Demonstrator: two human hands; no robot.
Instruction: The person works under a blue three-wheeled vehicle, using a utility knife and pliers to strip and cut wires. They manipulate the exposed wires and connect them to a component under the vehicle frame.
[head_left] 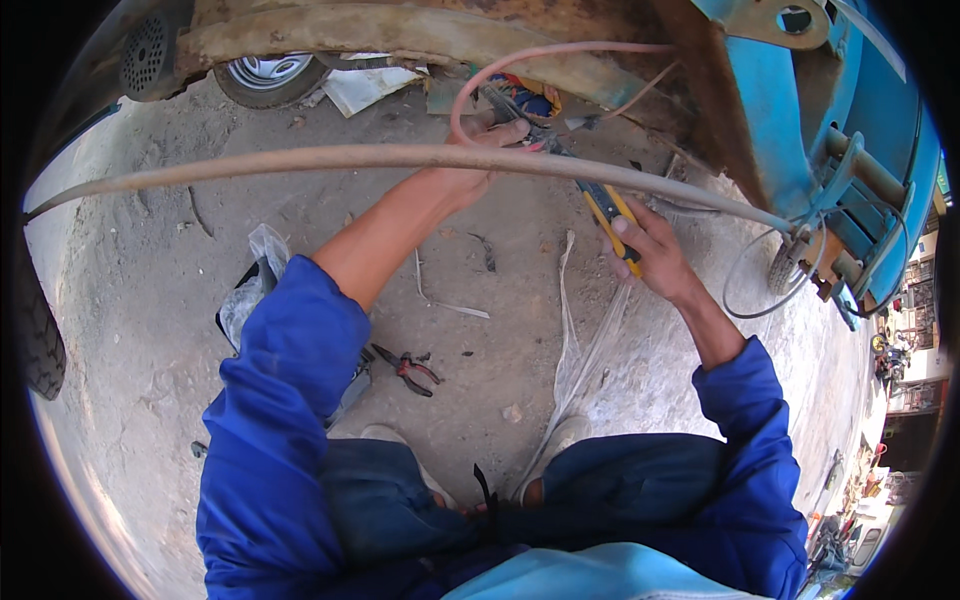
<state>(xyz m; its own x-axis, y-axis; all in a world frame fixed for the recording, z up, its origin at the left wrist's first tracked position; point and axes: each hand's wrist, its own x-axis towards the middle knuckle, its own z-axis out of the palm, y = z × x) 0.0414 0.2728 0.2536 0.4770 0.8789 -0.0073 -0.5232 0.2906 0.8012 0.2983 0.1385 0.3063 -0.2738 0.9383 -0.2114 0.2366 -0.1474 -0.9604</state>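
Observation:
My left hand [500, 134] reaches past a long curved rod [330, 158], with its fingers closed round a dark cable-like piece [500, 100]. A pink hose [467, 90] loops beside that hand. My right hand [655, 255] grips a yellow and black utility knife [604, 208], whose front end points up and left toward the left hand. The knife passes close to the rod; whether they touch I cannot tell. What the knife's tip meets is too small to make out.
Overhead runs a rusty vehicle frame [400, 35], with a blue metal part [770, 120] at the right. Pliers with red handles [410, 372] and a clear plastic bag [243, 300] lie on the dusty ground. A tyre [38, 345] stands at the far left.

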